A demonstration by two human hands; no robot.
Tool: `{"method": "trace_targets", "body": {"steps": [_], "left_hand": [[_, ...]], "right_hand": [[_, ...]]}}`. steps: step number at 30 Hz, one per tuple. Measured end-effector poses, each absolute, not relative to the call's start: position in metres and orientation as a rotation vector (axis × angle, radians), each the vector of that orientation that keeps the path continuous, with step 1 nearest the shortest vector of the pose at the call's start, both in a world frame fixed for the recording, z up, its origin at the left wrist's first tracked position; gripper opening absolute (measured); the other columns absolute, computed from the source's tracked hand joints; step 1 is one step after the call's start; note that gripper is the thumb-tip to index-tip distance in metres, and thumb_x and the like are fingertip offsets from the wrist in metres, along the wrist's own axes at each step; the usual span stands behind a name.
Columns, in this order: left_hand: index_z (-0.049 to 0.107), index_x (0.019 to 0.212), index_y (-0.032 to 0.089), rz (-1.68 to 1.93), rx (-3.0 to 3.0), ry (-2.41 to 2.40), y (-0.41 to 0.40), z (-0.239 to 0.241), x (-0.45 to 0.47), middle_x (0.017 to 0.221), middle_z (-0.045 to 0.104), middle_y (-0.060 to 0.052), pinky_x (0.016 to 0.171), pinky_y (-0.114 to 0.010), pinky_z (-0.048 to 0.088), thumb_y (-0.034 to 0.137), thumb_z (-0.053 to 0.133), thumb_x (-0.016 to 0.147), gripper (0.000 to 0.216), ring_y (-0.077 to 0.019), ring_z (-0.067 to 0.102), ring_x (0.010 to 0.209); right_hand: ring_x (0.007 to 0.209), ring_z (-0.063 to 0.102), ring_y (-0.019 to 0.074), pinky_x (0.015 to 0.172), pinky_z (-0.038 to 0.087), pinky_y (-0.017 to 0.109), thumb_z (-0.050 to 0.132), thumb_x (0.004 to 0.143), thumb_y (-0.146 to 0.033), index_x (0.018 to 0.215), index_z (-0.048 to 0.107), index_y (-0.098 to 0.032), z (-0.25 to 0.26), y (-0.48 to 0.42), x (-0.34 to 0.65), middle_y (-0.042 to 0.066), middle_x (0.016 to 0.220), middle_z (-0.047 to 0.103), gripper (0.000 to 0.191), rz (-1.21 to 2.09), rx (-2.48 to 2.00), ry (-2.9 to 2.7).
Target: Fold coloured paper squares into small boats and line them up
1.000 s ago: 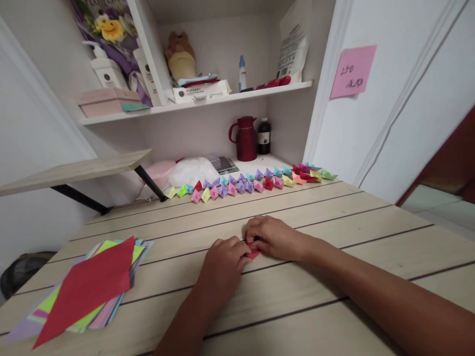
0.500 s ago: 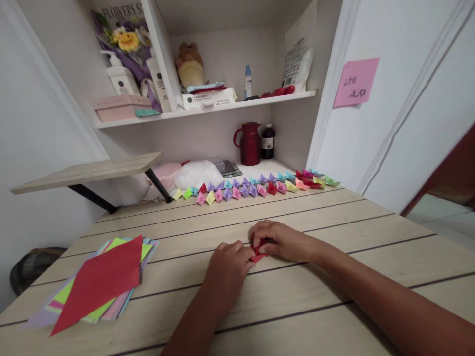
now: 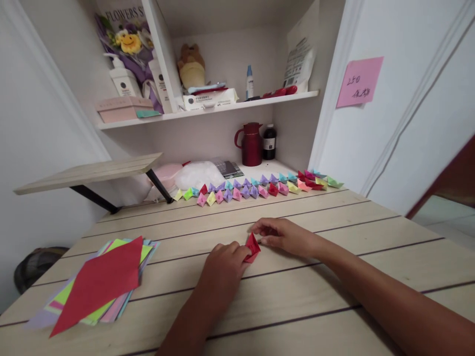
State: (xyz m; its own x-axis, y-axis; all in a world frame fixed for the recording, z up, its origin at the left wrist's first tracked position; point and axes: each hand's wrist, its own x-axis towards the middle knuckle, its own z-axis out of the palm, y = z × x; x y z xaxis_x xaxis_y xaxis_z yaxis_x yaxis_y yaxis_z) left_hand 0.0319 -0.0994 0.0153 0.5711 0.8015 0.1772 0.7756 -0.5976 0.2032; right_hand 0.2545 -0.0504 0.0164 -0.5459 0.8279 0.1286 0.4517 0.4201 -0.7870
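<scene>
A small folded red paper boat (image 3: 253,248) is at the middle of the wooden table. The fingers of my left hand (image 3: 228,264) grip its left side. Just to its right, my right hand (image 3: 284,236) has its thumb and fingers apart, curved beside the paper and holding nothing. Farther back, small folded paper boats (image 3: 245,191) in many colours stand in two rows. On the left lies a fanned stack of square coloured paper (image 3: 100,282), a red sheet on top.
A small raised wooden shelf (image 3: 92,172) on black legs stands at the back left. Behind the rows are a dark red jug (image 3: 252,144), a dark bottle (image 3: 269,141) and a white plastic bag (image 3: 200,174). A pink note (image 3: 359,82) is stuck to the right wall.
My right hand has let go of the red paper and moved slightly right, its fingers opening. The boat now shows more fully, turned upward at my left fingers.
</scene>
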Motion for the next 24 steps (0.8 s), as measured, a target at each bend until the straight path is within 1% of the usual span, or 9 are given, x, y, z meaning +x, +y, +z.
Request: {"method": "trace_targets", "body": {"steps": [3,7,9,12,15,17,20,24], "left_hand": [[0.057,0.104,0.023,0.44,2.603,1.381,-0.0997,0.0144,0.0322,0.101,0.066,0.0,0.078,-0.031,0.038,0.02,0.059,0.086,0.018,-0.0177,0.056,0.086],[0.054,0.105,0.025,0.542,2.426,1.453,-0.0998,0.0111,0.0322,0.086,0.066,0.003,0.071,-0.029,0.038,0.023,0.064,0.08,0.027,-0.0172,0.056,0.078],[0.052,0.105,0.026,0.577,2.363,1.462,-0.0995,0.01,0.0316,0.083,0.065,0.003,0.069,-0.028,0.038,0.024,0.065,0.079,0.03,-0.0167,0.056,0.076],[0.055,0.098,0.025,0.577,2.341,1.433,-0.099,0.0101,0.0309,0.081,0.064,0.004,0.068,-0.027,0.037,0.023,0.066,0.078,0.023,-0.0154,0.055,0.074],[0.058,0.085,0.023,0.565,2.425,1.37,-0.0988,0.011,0.0311,0.08,0.065,0.004,0.07,-0.027,0.037,0.023,0.064,0.081,0.008,-0.0145,0.055,0.074],[0.059,0.082,0.023,0.552,2.518,1.323,-0.0988,0.0115,0.0317,0.082,0.066,0.003,0.072,-0.028,0.037,0.024,0.062,0.084,0.004,-0.0144,0.055,0.075],[0.059,0.082,0.021,0.471,2.714,1.286,-0.1,0.0124,0.0334,0.084,0.066,0.001,0.071,-0.029,0.037,0.023,0.058,0.088,0.006,-0.0154,0.057,0.076],[0.058,0.082,0.019,0.35,3.086,1.213,-0.1053,0.0126,0.0386,0.08,0.064,-0.001,0.066,-0.032,0.036,0.013,0.049,0.09,0.013,-0.0166,0.057,0.072]], "right_hand": [[0.084,0.058,0.0176,0.076,0.046,0.029,0.059,0.08,-0.02,0.11,0.063,-0.02,0.0187,-0.0525,0.2529,0.003,0.095,0.066,0.03,0.908,-1.09,-2.211],[0.085,0.058,0.0179,0.077,0.046,0.03,0.06,0.08,-0.02,0.111,0.062,-0.022,0.0201,-0.0536,0.2525,0.003,0.096,0.066,0.032,0.884,-1.103,-2.224],[0.085,0.058,0.0179,0.077,0.046,0.03,0.06,0.08,-0.02,0.112,0.062,-0.022,0.0201,-0.0539,0.2522,0.003,0.097,0.066,0.032,0.886,-1.108,-2.219],[0.085,0.058,0.0178,0.078,0.046,0.03,0.058,0.081,-0.02,0.113,0.061,-0.022,0.0194,-0.0539,0.2517,0.003,0.099,0.065,0.032,0.889,-1.108,-2.216],[0.085,0.057,0.0176,0.076,0.046,0.03,0.057,0.081,-0.02,0.111,0.061,-0.022,0.0174,-0.0526,0.2517,0.003,0.097,0.065,0.031,0.892,-1.102,-2.218],[0.083,0.057,0.0175,0.075,0.046,0.03,0.057,0.081,-0.02,0.11,0.061,-0.022,0.0158,-0.0515,0.2519,0.002,0.094,0.065,0.03,0.876,-1.104,-2.226],[0.082,0.057,0.0176,0.075,0.046,0.03,0.058,0.081,-0.021,0.11,0.062,-0.022,0.0154,-0.0514,0.2515,0.002,0.093,0.065,0.029,0.848,-1.11,-2.236],[0.088,0.06,0.0191,0.08,0.046,0.031,0.053,0.086,-0.026,0.107,0.064,-0.022,0.0203,-0.0553,0.2481,0.004,0.099,0.068,0.024,0.889,-1.086,-2.216]]}}
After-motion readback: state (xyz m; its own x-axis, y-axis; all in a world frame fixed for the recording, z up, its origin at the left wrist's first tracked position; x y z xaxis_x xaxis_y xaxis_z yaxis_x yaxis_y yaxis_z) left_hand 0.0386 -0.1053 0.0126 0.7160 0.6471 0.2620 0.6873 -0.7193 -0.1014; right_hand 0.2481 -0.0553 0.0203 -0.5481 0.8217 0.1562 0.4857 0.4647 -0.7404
